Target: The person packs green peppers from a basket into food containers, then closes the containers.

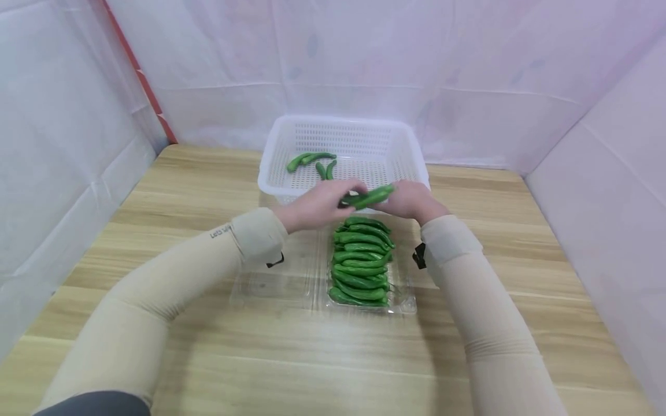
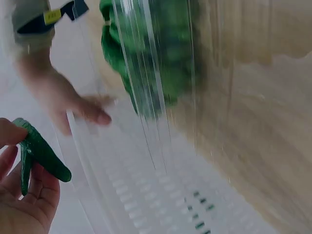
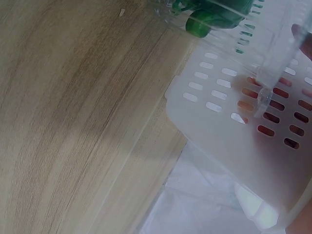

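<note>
My left hand [image 1: 330,202] pinches two green peppers [image 2: 44,151] between thumb and fingers, above the near side of the white basket [image 1: 343,120]. My right hand [image 1: 408,199] is close to the peppers' far ends in the head view. The left wrist view has that hand [image 2: 63,100] beside the basket rim, fingers loosely extended, apart from the peppers and holding nothing visible. Below both hands, a row of green peppers [image 1: 361,260] fills one half of a clear plastic clamshell box [image 1: 281,289]. A few more peppers [image 1: 312,158] lie inside the basket.
The clamshell's lid half lies flat to the left of the filled half. A wooden table [image 1: 312,358] carries everything. Pale sheeting [image 1: 364,52] hangs behind and at both sides, with a red strip [image 1: 140,72] at the back left.
</note>
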Motion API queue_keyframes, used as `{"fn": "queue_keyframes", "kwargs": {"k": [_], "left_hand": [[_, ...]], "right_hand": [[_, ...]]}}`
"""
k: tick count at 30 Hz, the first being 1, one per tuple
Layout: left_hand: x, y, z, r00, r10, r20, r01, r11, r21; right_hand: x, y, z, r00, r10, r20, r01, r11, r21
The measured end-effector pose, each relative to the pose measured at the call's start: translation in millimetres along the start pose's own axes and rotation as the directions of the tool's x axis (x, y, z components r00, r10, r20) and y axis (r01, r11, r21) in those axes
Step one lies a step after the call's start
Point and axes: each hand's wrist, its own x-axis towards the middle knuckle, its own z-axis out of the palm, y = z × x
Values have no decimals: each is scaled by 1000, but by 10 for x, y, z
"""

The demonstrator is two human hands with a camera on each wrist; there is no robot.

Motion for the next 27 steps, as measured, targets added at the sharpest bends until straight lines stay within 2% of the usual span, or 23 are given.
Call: {"fn": "queue_keyframes", "kwargs": {"k": [5,9,14,22,27], "left_hand": [[14,29,163,988,51,145,-69,990,123],[15,-29,290,974,86,209,-140,956,259],[15,-72,437,968,98,233,-179,916,358],[70,-127,561,968,13,249,-120,898,422],[75,-164,588,962,0,274,-136,869,475]], "right_hand": [[9,-9,-3,1000,-3,-5,2,1000,-30],[-3,-28,22,1000,18,0,-18,999,-39],[-1,-46,36,1000,15,-14,-16,999,-52],[5,-47,33,1000,23,-8,-24,998,-50],[1,-38,37,1000,30,3,-29,998,-54]]}}
